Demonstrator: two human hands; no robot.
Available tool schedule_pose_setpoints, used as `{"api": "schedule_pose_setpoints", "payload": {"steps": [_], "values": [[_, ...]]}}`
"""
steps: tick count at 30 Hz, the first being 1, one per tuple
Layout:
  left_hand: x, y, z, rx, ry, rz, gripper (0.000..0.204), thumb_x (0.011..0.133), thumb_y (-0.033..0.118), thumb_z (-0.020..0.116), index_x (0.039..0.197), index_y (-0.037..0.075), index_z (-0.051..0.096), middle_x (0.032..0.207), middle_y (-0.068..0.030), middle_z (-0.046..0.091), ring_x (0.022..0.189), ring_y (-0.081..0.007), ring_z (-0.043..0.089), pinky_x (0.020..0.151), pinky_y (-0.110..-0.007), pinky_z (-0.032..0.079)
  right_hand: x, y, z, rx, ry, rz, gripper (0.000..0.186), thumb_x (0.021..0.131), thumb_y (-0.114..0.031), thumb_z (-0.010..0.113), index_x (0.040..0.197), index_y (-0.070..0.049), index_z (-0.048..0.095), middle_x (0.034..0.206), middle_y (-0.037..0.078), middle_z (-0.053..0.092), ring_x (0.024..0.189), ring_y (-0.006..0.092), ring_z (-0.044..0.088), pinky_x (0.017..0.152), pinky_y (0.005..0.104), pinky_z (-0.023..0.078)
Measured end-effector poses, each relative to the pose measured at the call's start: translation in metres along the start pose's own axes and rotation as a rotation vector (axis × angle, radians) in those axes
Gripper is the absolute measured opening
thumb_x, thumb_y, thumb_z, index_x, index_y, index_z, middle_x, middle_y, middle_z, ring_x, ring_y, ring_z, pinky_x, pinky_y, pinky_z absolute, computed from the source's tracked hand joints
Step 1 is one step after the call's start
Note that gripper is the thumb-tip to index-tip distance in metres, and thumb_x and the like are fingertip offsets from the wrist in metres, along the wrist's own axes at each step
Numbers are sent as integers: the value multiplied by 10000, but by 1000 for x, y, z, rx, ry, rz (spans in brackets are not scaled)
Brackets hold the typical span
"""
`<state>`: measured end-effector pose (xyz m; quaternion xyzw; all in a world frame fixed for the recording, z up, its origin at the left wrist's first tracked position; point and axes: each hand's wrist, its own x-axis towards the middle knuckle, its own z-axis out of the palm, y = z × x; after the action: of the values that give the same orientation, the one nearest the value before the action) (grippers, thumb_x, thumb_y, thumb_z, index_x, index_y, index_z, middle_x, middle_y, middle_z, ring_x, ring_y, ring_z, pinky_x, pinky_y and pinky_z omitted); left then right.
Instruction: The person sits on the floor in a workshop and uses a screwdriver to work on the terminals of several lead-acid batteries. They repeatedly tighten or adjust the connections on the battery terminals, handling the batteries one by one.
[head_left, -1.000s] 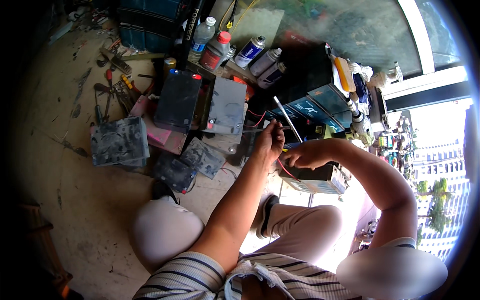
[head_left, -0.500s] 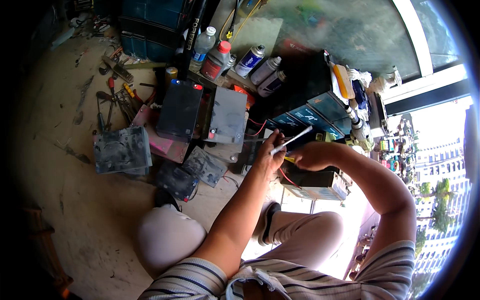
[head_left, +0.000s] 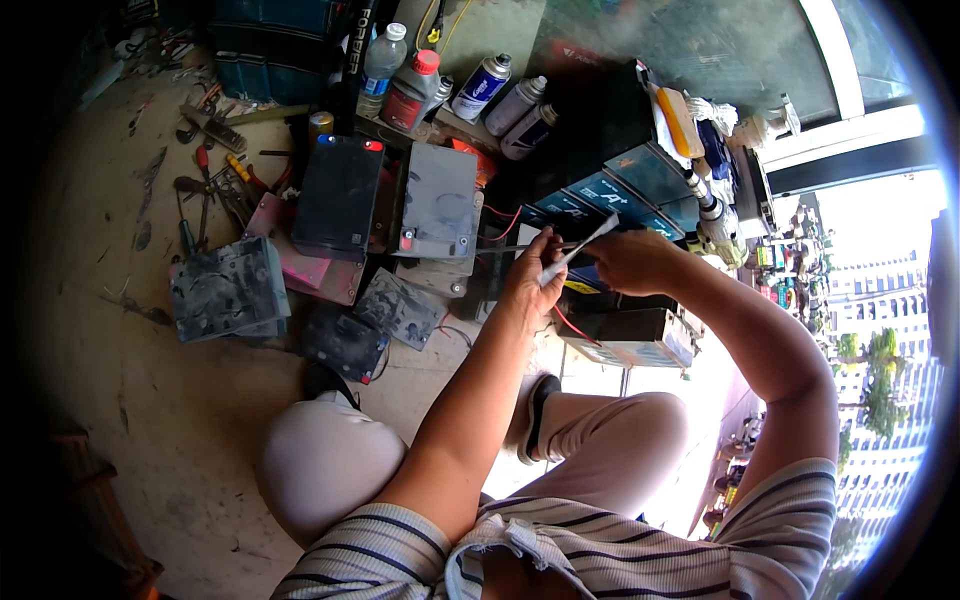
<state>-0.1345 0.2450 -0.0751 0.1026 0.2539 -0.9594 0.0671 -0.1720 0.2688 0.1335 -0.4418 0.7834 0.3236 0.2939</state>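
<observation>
My left hand (head_left: pixel 540 268) grips a long pale metal strip (head_left: pixel 592 237), tilted up to the right, with a thin dark rod (head_left: pixel 505 248) crossing near its fingertips. Just right of it, my right hand (head_left: pixel 630 262) has curled fingers near the rod; what they hold is hidden. A red wire (head_left: pixel 568 325) runs below my hands. Beyond them stand teal batteries (head_left: pixel 598 195); a grey battery case (head_left: pixel 657 340) lies below my right hand. A grey battery (head_left: pixel 437 200) and a black battery (head_left: pixel 330 200) sit to the left.
Pliers and screwdrivers (head_left: pixel 225 185), dusty casings (head_left: pixel 225 290) and a pink piece (head_left: pixel 305 270) litter the floor (head_left: pixel 180 440) at left. Bottles and spray cans (head_left: pixel 480 90) line the back. A drill (head_left: pixel 715 220) rests at right, beside the bright doorway. My knees frame the lower middle.
The pale strip has swung from upright-left to tilting up rightward. My right hand has risen toward the thin rod, and the whole view has shifted slightly.
</observation>
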Motion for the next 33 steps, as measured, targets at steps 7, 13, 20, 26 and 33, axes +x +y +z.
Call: {"api": "schedule_pose_setpoints", "payload": {"steps": [7, 13, 20, 26, 33], "values": [[-3, 0, -3, 159, -13, -66, 105, 865, 128, 543, 808, 41, 560, 664, -22, 569, 492, -93, 505, 429, -201, 394, -17, -30, 0, 307, 150, -350, 482, 828, -111, 473, 1300, -175, 394, 981, 165, 608, 871, 339, 592, 745, 427, 462], [1, 0, -1, 137, 58, -34, 133, 879, 107, 500, 763, 47, 528, 641, -26, 532, 496, -93, 477, 418, -183, 376, -15, -8, 10, 27, -246, -207, 374, 860, -186, 419, 1226, -136, 474, 1003, 184, 601, 924, 314, 588, 798, 405, 444], [-6, 1, -2, 181, 111, 10, 119, 864, 140, 548, 769, 69, 550, 631, -12, 554, 462, -87, 481, 401, -186, 366, -19, -21, -8, 317, 342, -205, 522, 839, -147, 483, 1335, -114, 321, 1047, 208, 580, 915, 350, 580, 755, 407, 466], [-5, 1, 0, 167, 133, -36, 169, 883, 191, 528, 759, 77, 544, 609, -3, 541, 458, -81, 463, 391, -182, 356, -15, 4, 32, 232, -224, -293, 395, 811, -205, 421, 1194, -151, 500, 987, 189, 601, 961, 343, 566, 831, 432, 422], [-1, 10, -19, 187, 169, 31, 217, 908, 198, 482, 757, 54, 538, 599, -25, 541, 471, -99, 481, 404, -212, 362, -2, 6, 21, 262, 437, -60, 627, 765, -122, 520, 1349, -129, 291, 1149, 161, 551, 918, 352, 582, 785, 396, 470]]}}
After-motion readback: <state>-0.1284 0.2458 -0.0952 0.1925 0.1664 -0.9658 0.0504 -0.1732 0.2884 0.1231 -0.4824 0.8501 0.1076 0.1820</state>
